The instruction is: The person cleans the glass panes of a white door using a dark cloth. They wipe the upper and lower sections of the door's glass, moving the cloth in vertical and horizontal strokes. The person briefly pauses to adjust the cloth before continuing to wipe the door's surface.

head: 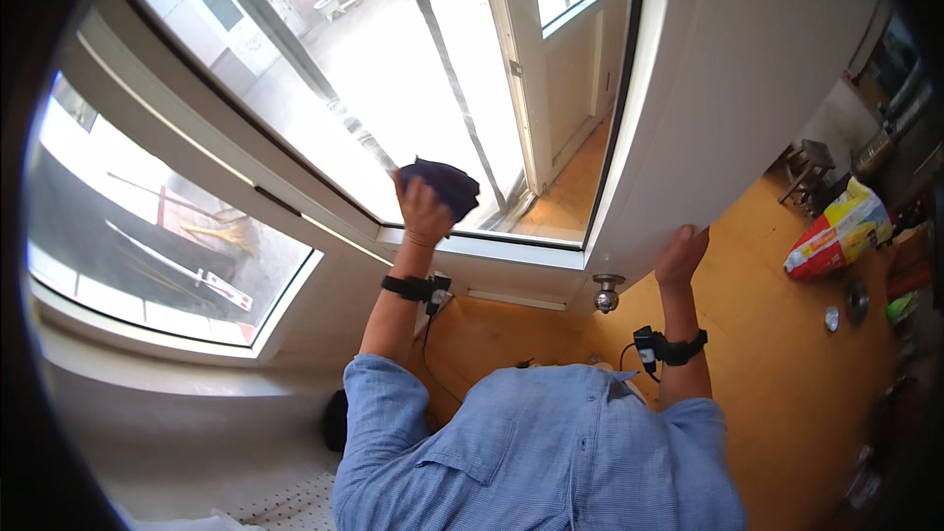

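Note:
A dark blue cloth [442, 188] is in my left hand [425, 212], pressed near the lower edge of the glass pane [413, 88] of a white door. My right hand [682, 254] is at the outer edge of the white door [686, 125], with the thumb on its face and the other fingers mostly hidden. A round metal door knob [606, 293] sticks out below the pane, between my two hands. Each wrist bears a black strap with a small black device and a cable.
To the left is a window [169, 236] with a white frame and a broom behind its glass. On the orange floor [737, 354] at the right lie a red and yellow plastic bag [839, 228] and a round metal lid [856, 301]. A small wooden stool [810, 162] stands farther back.

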`<state>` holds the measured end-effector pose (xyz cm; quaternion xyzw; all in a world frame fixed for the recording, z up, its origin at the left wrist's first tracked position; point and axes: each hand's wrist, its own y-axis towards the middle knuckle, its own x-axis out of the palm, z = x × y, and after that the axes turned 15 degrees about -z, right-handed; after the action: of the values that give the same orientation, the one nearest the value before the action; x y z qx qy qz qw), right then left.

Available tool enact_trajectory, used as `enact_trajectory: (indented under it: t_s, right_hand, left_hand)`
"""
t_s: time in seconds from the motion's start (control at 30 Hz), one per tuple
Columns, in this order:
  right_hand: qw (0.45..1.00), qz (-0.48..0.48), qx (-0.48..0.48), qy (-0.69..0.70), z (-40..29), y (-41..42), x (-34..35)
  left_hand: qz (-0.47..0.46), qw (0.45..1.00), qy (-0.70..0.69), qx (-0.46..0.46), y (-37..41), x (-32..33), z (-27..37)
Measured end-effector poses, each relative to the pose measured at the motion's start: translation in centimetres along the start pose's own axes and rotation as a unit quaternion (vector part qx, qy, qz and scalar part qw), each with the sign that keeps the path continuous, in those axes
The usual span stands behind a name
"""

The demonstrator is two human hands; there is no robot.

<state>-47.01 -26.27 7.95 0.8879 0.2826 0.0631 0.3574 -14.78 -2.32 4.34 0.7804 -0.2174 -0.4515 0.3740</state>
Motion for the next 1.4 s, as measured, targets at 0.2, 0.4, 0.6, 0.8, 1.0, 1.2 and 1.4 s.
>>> enact_trajectory:
  t_s: [0.2,0.4,0.6,0.8,1.0,1.2,1.4]
  right_hand:
    - [0.999,0.009,0.008,-0.030,1.4,0.4,-0.7]
    - [0.999,0.013,-0.019,-0.033,1.1,1.4,-0.2]
    - [0.999,0.016,0.000,-0.032,1.8,1.9,-0.2]
    - [0.999,0.020,0.011,-0.030,1.9,2.2,-0.1]
    - [0.992,-0.042,0.059,0.107,1.8,1.5,-0.9]
    - [1.000,0.031,0.004,0.003,2.2,1.9,0.2]
    - [1.000,0.011,0.009,-0.028,2.2,2.0,-0.3]
  left_hand:
    - [0.145,0.961,-0.043,-0.232,8.4,-3.4,-3.9]
    - [0.115,0.941,-0.235,-0.216,5.6,1.2,3.5]
    - [-0.018,0.998,-0.052,0.035,3.7,2.7,9.9]
    - [0.069,0.964,-0.178,-0.186,13.3,-4.9,3.3]
    - [0.158,0.972,-0.126,-0.119,20.9,-8.6,2.6]
    - [-0.005,0.992,-0.118,-0.045,7.3,-0.7,9.0]
    - [-0.099,0.982,-0.111,-0.113,-2.4,2.5,10.0]
